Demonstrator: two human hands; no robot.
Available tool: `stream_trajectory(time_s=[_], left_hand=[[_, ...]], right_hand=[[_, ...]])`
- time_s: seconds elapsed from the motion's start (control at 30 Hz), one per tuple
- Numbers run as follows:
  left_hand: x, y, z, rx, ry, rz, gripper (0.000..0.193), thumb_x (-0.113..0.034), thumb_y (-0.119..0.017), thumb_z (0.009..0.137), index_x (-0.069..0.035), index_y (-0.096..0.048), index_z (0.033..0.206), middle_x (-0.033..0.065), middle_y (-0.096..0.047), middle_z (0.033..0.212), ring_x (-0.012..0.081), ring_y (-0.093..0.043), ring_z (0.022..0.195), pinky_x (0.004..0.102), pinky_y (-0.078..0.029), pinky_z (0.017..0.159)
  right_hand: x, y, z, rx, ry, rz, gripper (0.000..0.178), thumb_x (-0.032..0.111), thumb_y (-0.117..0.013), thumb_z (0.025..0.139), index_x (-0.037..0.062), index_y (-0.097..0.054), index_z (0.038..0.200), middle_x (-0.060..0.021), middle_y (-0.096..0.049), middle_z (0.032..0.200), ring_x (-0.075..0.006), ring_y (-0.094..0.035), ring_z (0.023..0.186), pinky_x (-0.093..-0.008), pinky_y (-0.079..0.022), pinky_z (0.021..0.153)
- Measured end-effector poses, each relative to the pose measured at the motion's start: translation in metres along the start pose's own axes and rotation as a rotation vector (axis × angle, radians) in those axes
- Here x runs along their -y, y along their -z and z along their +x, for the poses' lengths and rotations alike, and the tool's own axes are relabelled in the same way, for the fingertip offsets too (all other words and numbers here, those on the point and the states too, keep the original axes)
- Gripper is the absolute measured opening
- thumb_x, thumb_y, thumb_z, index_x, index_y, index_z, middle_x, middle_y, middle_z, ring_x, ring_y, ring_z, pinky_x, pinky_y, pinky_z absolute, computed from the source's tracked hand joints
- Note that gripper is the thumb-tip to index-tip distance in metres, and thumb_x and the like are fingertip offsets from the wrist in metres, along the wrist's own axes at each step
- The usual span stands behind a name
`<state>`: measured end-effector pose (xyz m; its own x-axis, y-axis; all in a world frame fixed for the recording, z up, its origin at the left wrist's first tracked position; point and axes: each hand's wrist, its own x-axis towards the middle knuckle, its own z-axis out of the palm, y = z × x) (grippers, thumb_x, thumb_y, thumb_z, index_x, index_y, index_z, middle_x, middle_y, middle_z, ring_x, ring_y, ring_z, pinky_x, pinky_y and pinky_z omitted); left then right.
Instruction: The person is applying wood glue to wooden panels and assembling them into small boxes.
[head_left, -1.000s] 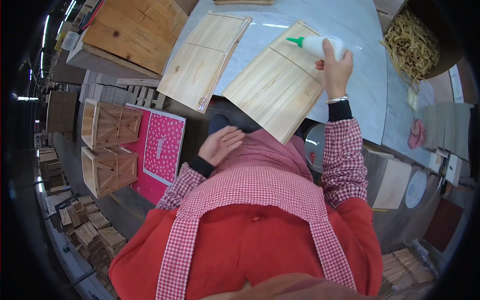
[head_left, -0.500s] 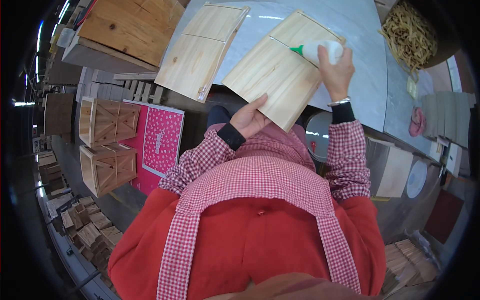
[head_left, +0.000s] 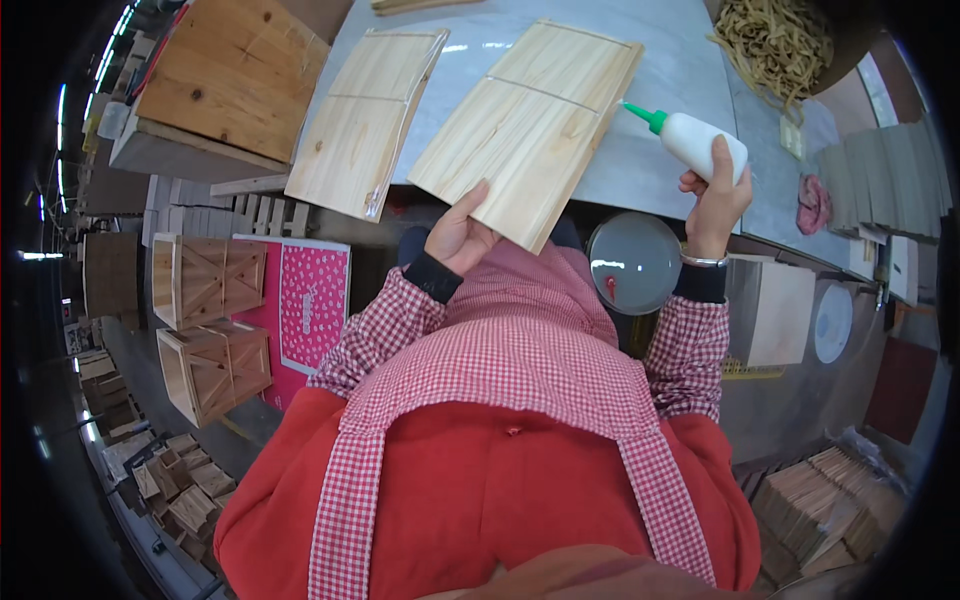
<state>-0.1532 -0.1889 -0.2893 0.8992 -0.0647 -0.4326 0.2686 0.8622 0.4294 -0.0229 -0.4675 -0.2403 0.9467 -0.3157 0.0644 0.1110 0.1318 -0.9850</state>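
My left hand (head_left: 462, 232) grips the near edge of a pale wooden panel (head_left: 525, 130), thumb on top and fingers underneath. The panel lies tilted over the table's front edge, with a groove across its far part and another along its far end. In my right hand (head_left: 718, 208) is a white squeeze bottle (head_left: 690, 142) with a green nozzle. Its tip points left, just off the panel's right edge near the groove. To the left lies a similar grooved panel (head_left: 355, 130), with something clear and glossy along its right edge.
The grey-white table (head_left: 690, 95) spans the far side. Tangled tan strips (head_left: 770, 50) fill a container at far right, near a pink cloth (head_left: 814, 203). A round bucket (head_left: 632, 262) sits below the table edge. Wooden crates (head_left: 212, 372) and a large wooden box (head_left: 225, 85) stand left.
My right hand has carried the bottle right, from above the panel's groove to beyond its right edge. The left hand still holds the panel, and the whole view has shifted slightly.
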Motion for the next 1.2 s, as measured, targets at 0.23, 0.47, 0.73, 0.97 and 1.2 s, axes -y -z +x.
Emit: stream_trajectory(time_s=[0.23,0.47,0.73,0.97,1.2], left_hand=[[-0.005,-0.006,-0.006,0.015,-0.026,0.013,0.051,-0.018,-0.053,0.096,-0.003,-0.032,0.139,0.0148,-0.046,0.138,0.0255,-0.047,0.127,0.0428,-0.039,0.107],[-0.007,-0.005,-0.009,0.000,-0.015,0.003,0.053,-0.020,-0.053,0.096,-0.003,-0.030,0.141,0.0153,-0.045,0.139,0.0271,-0.046,0.128,0.0440,-0.040,0.107],[-0.009,-0.008,-0.007,-0.003,-0.018,0.000,0.054,-0.021,-0.053,0.096,-0.003,-0.029,0.141,0.0158,-0.044,0.140,0.0284,-0.046,0.128,0.0454,-0.040,0.106],[-0.009,-0.014,-0.001,0.028,-0.069,-0.032,0.051,-0.019,-0.052,0.096,-0.002,-0.031,0.140,0.0160,-0.045,0.139,0.0278,-0.045,0.129,0.0436,-0.037,0.109],[-0.017,-0.016,0.014,0.097,-0.096,-0.103,0.046,-0.014,-0.051,0.096,-0.002,-0.035,0.137,0.0156,-0.046,0.138,0.0267,-0.046,0.128,0.0428,-0.037,0.109]], right_hand=[[-0.010,-0.022,0.063,-0.183,0.022,0.105,0.044,0.032,-0.070,0.085,-0.0063,-0.052,0.099,-0.0137,-0.063,0.078,-0.0155,-0.059,0.047,-0.0254,-0.048,0.040],[-0.017,-0.048,0.108,-0.258,0.013,-0.063,0.048,0.033,-0.070,0.083,-0.0090,-0.052,0.098,-0.0147,-0.063,0.075,-0.0165,-0.059,0.045,-0.0270,-0.049,0.038],[-0.014,-0.031,0.095,-0.128,-0.030,-0.105,0.047,0.030,-0.073,0.079,-0.0095,-0.051,0.094,-0.0168,-0.063,0.074,-0.0164,-0.060,0.044,-0.0266,-0.048,0.036],[0.001,-0.024,0.033,0.013,-0.020,-0.066,0.037,0.027,-0.070,0.084,-0.0050,-0.054,0.093,-0.0110,-0.061,0.070,-0.0121,-0.054,0.043,-0.0233,-0.040,0.035],[0.022,-0.015,-0.024,0.151,-0.016,-0.040,0.032,0.026,-0.068,0.087,-0.0027,-0.056,0.095,-0.0084,-0.061,0.070,-0.0097,-0.051,0.044,-0.0217,-0.038,0.036]])
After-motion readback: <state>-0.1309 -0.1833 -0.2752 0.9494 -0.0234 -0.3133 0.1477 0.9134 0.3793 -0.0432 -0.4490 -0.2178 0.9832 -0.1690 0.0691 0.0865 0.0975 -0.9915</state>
